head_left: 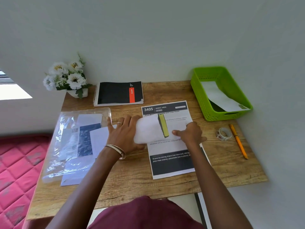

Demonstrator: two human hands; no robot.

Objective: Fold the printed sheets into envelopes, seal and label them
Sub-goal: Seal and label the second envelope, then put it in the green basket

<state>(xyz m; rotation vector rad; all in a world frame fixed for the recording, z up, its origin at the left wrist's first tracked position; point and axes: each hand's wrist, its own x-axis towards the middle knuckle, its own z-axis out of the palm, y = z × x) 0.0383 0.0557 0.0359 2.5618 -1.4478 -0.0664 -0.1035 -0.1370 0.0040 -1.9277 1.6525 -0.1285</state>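
A white envelope (146, 131) with a yellow-green strip (164, 126) across it hovers blurred over a printed sheet (165, 148) headed "3405 DINING AREA" on the wooden desk (132, 182). My left hand (123, 134) holds the envelope's left end. Its fingers are spread and its thumb is hidden behind the paper. My right hand (191, 134) is curled and pinches the envelope's right end, thumb pointing left. The edge of another sheet (205, 154) shows under my right forearm.
A green basket (199, 96) at the back right holds a white envelope (217, 96). A tape roll (223, 133) and an orange pen (238, 141) lie to the right. A plastic pack of envelopes (74, 141), a notebook (118, 93) and a flower pot (66, 76) are to the left.
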